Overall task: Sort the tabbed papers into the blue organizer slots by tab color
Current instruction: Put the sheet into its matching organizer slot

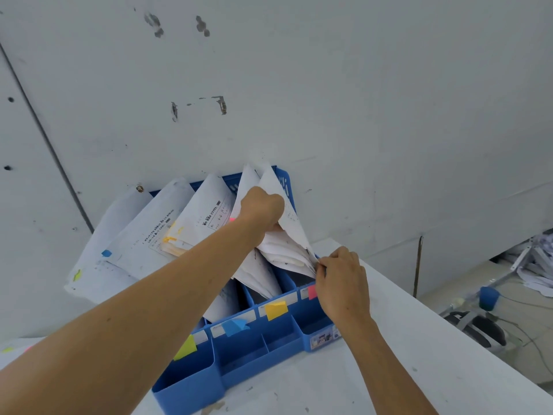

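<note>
The blue organizer (245, 348) stands on a white table against the wall, its slots labelled with green (186, 348), blue (235, 326), yellow (276, 309) and pink (312, 292) tabs. White papers lean in every slot. My left hand (263, 206) grips the upper part of the papers (278, 250) in the rightmost, pink-labelled slot. My right hand (341, 280) pinches the lower right corner of the same papers. A pink tab (232, 219) peeks out beside my left wrist.
The white table (404, 339) ends at a diagonal edge on the right. Beyond it, on the floor, lie a blue cup (488, 298), cables and scattered papers (535, 265). The wall stands directly behind the organizer.
</note>
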